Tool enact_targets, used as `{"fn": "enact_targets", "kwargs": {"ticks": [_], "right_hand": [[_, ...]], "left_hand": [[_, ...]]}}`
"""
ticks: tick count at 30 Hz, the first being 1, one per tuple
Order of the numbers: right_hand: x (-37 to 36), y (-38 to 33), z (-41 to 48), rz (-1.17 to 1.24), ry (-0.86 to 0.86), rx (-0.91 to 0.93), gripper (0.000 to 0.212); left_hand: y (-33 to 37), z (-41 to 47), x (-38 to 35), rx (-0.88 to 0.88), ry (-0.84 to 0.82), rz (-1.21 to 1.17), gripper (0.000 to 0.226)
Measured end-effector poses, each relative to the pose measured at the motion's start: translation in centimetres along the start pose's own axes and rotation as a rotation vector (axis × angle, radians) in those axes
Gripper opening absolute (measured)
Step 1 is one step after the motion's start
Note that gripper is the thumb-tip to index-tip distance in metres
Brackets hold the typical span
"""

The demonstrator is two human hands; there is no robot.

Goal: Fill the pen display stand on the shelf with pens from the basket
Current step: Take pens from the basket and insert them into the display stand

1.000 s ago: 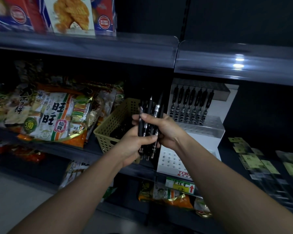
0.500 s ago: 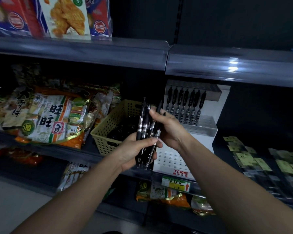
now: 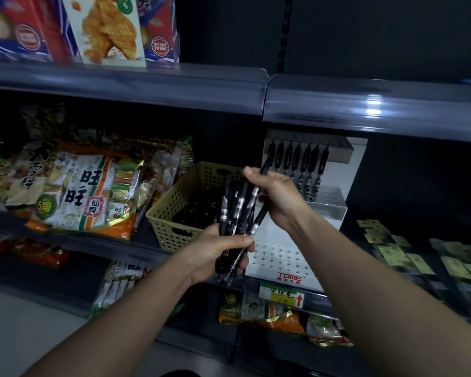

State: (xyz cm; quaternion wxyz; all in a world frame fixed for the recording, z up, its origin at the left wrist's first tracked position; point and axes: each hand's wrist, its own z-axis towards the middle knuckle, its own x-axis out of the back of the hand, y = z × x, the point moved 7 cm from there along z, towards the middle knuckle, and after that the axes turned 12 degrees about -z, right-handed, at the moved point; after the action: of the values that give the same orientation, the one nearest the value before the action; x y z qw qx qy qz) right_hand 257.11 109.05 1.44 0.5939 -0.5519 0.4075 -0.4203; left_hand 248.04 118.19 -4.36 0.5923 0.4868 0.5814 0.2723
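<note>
Left hand [image 3: 215, 254] — fingers and thumb curled tight round the lower ends of a bundle of black pens [image 3: 235, 205]. The bundle stands roughly upright and fans out a little at the top. It is held in front of the shelf, between the basket and the stand.

Right hand [image 3: 280, 197] — just above and to the right of the left one. Thumb and fingers pinch a single black pen [image 3: 260, 216]. That pen is tilted, its upper end toward the stand and its lower end meeting the bundle near the left thumb.

Yellow perforated basket [image 3: 174, 210] sits on the shelf just behind and left of the hands. A dark heap of more pens [image 3: 196, 210] lies in its bottom; a count is not possible in the dim light.

White pen display stand [image 3: 288, 277] stands right beside the basket, to its right, marked "TOME" in red on the front lip. Its top tier carries a row of black pens [image 3: 297, 161] standing upright. The lower perforated tier [image 3: 278, 257] shows bare holes.

Left of the basket: snack bags [image 3: 79, 191] with Chinese print. Shelf above: cracker boxes [image 3: 109, 31]. Right of the stand: small yellowish packets [image 3: 392, 248], blurred.
</note>
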Motion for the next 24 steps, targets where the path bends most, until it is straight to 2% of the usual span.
{"fn": "enact_targets", "kwargs": {"ticks": [3,6,12,19,24], "right_hand": [[1.2,-0.1,0.5,0.0,0.108,-0.019,0.019],[1.6,-0.1,0.5,0.029,0.173,-0.023,0.012],[1.1,0.2,0.0,0.047,0.149,-0.075,0.015],[1.1,1.2,0.1,0.144,0.215,-0.135,0.011],[-0.1,3.2,-0.3,0.178,0.18,-0.252,0.018]], "left_hand": [[-0.4,-0.4,0.6,0.021,0.004,-0.028,0.018],[-0.5,-0.3,1.5,0.008,0.058,-0.086,0.023],[0.0,0.1,3.3,-0.037,0.19,-0.21,0.003],[0.5,0.3,4.2,-0.106,0.255,-0.348,0.015],[1.4,0.8,4.0,-0.2,0.301,-0.471,0.018]]}}
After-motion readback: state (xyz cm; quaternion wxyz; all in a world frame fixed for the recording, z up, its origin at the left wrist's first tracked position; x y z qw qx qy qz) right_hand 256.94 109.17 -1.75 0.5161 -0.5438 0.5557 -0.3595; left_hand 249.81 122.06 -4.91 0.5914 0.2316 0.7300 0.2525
